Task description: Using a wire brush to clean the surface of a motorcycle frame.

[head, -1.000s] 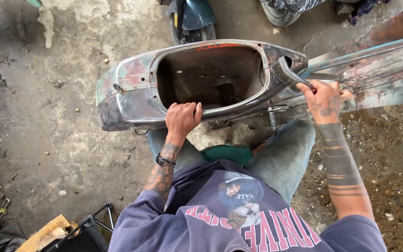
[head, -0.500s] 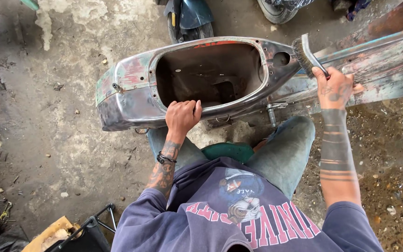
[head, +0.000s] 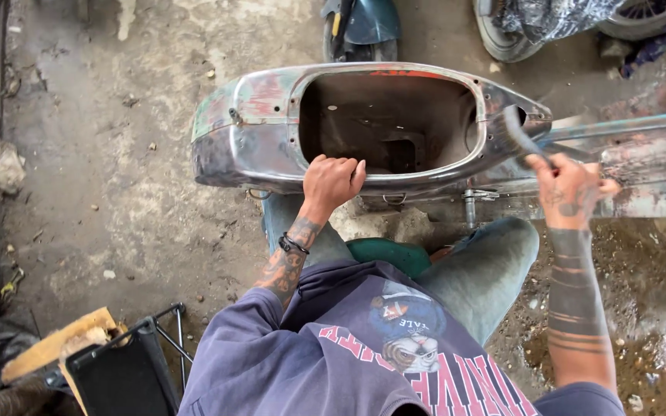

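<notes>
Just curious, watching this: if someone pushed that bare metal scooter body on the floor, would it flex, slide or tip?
The scooter body is probably stiff: it looks like a bare sheet-metal shell. It is likely fairly light for its size, since the open cavity shows it hollow. It may rock if pushed, as the left hand grips its rim while the right hand works a brush.

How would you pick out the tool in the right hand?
Find the bare metal scooter body lying on the concrete floor. At its narrow end, the right hand grips a brush, the only dark, bristled thing against that shell.
</notes>
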